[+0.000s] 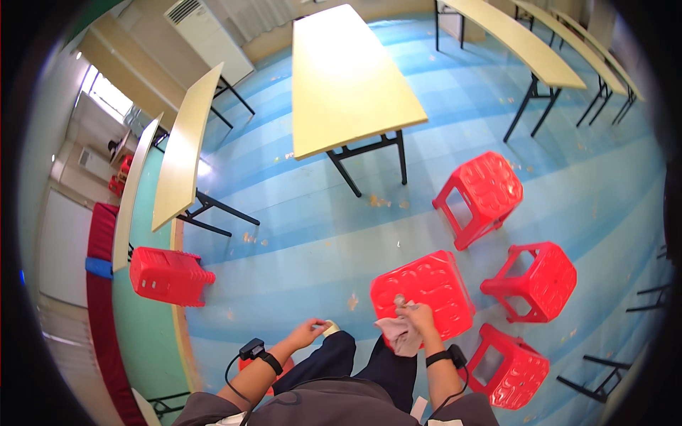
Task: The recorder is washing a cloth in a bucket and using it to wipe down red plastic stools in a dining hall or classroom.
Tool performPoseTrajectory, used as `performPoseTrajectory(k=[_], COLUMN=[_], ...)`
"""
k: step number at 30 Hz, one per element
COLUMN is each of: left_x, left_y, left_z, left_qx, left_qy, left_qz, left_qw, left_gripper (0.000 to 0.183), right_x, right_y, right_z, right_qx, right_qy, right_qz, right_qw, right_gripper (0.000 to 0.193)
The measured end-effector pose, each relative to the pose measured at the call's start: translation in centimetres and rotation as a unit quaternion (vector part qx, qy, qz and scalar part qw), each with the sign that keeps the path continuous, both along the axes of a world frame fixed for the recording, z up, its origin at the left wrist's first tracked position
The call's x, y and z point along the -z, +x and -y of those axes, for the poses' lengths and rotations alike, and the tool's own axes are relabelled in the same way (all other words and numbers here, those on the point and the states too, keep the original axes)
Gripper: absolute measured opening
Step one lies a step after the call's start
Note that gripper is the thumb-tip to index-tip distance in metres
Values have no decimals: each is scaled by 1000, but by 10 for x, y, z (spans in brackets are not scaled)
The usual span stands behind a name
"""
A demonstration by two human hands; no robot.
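Just in front of me stands a red plastic stool point(424, 279) with a raised pattern on its square seat. Over its near edge, my right hand point(420, 317) is closed on a crumpled pale pink cloth point(400, 336), which hangs down from the fingers. A small greyish bit point(400, 299) shows by the fingertips against the seat; its kind is unclear. My left hand point(309, 331) is held above my left knee with its fingers curled together. Beside its fingertips is a pale yellow patch point(332, 328), and whether the hand grips it is hard to make out.
Three more red stools stand to the right: one farther off point(490, 188), one in the middle point(543, 282), one nearer point(518, 373). A nested stack of red stools point(168, 275) lies at the left. Long folding tables point(348, 78) stand ahead. Scraps point(380, 202) litter the blue floor.
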State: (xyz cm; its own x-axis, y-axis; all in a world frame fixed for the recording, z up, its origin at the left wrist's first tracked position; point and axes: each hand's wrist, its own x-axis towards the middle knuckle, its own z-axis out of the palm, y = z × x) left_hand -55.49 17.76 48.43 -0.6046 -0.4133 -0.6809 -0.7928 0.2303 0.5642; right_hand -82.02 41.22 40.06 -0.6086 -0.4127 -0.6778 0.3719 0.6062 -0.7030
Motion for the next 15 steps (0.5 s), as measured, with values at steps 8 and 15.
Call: performPoseTrajectory(k=[8,15], left_x=[9,-97], left_y=[70,139], left_z=[112,218], left_qx=[-183,-302], left_qy=[-253,-82], left_qz=[-232,-313], left_qw=[921,897], left_gripper=[33,42], right_x=[-135,-221], right_y=[99,178], right_z=[120,229], right_qx=[-158,-302], right_qy=[-136,-221], right_qz=[-3,-8], right_qw=[978,927], right_gripper=[30,23])
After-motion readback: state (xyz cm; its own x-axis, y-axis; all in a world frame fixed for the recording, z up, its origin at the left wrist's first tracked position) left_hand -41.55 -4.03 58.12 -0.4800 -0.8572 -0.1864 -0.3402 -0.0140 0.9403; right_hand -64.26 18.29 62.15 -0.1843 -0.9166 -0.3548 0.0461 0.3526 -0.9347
